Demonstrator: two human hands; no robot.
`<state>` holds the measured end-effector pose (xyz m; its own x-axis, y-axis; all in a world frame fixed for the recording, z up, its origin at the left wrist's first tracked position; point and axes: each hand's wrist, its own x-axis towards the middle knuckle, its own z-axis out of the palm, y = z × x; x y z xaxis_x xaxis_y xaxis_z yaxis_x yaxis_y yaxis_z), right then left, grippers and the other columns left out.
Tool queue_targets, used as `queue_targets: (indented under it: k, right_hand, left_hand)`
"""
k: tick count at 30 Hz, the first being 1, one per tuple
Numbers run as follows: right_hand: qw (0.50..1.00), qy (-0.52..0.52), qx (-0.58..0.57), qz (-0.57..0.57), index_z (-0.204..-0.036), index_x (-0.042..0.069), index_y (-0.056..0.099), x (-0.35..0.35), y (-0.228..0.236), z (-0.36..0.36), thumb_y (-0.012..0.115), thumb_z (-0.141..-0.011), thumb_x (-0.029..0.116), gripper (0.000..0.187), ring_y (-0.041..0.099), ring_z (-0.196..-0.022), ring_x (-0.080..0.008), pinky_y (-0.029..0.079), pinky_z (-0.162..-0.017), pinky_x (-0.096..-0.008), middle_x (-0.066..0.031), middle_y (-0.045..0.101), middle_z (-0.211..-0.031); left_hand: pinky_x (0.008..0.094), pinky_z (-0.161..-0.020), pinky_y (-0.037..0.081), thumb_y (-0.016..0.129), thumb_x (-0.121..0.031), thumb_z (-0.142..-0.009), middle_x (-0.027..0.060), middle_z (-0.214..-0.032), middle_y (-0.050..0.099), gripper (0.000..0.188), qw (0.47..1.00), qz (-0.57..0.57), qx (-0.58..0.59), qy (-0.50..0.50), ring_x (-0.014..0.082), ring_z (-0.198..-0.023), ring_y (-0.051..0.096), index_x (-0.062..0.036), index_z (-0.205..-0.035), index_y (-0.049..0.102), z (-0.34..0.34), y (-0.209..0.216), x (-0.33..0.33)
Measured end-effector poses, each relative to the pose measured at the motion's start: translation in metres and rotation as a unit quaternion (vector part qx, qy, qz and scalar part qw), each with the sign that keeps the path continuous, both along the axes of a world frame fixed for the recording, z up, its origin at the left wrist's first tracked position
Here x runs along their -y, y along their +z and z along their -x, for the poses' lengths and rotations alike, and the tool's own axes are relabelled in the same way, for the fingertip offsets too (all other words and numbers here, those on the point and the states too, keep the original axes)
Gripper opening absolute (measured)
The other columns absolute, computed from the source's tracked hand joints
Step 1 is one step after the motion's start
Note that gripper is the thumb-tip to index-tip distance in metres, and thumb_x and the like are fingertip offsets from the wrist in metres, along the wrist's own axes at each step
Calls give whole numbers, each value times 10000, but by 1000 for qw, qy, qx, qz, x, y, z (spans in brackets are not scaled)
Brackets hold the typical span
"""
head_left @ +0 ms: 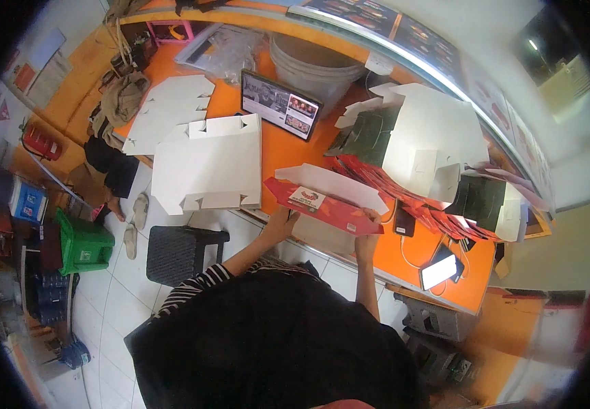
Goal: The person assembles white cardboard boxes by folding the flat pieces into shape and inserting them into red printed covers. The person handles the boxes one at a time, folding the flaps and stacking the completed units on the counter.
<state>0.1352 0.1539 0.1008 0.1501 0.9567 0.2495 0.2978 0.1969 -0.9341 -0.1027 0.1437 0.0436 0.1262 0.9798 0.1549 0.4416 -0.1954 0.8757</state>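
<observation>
Between my hands is a red cardboard box [332, 217], partly folded, with a printed front panel and a white inner flap standing up at its back. My left hand [281, 225] grips its lower left edge. At the right end, my right hand [369, 226] pinches the side panel. A stack of flat white box blanks [213, 167] lies on the orange table [225, 102], left of the box. Just to the right, several red box pieces [397, 194] lean in a row, with large white-sided cartons [435, 126] behind them.
More white blanks [172, 102] lie farther left. A lit tablet [281, 102] stands before a whitish bucket [312, 68]. A dark phone [404, 221] and a bright-screened phone [438, 273] lie on the right. A black stool [180, 255] and green bin [83, 242] stand left; another person's foot [115, 208] shows.
</observation>
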Motion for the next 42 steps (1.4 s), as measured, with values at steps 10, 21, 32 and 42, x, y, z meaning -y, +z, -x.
queue_targets:
  k: [10,21,32,42]
  right_hand:
    - [989,-38,19,143,-1116,-24,425,-18,-13,10,351,-922,238,334,439,-1059,-311,324,-902,-372,-181,469,-1141]
    - [976,-93,-130,149,-1001,-15,414,-27,-30,14,404,-912,237,267,461,-903,-222,361,-832,-328,-137,478,-963]
    - [986,-53,-96,126,-1021,-46,442,-39,-79,-1,398,-907,248,319,473,-901,-248,372,-826,-330,-151,491,-973]
    - [978,-6,0,209,-1079,25,526,0,-8,-53,493,-858,389,427,559,-805,-161,435,-662,-266,-95,574,-985]
  left_hand:
    - [407,-682,444,463,-295,-873,210,-863,592,337,962,76,147,217,344,-784,589,10,-1016,466,-9,30,-32]
    - [420,-667,457,436,-375,-868,165,-819,621,365,965,64,-23,252,329,-740,602,-33,-921,552,-10,44,-42]
    - [488,-624,456,399,-373,-862,171,-738,617,377,943,100,-233,216,363,-711,598,-45,-832,583,-7,41,-65]
    - [480,-666,446,409,-295,-850,243,-709,582,374,968,89,-188,139,392,-752,578,17,-720,570,37,40,-49]
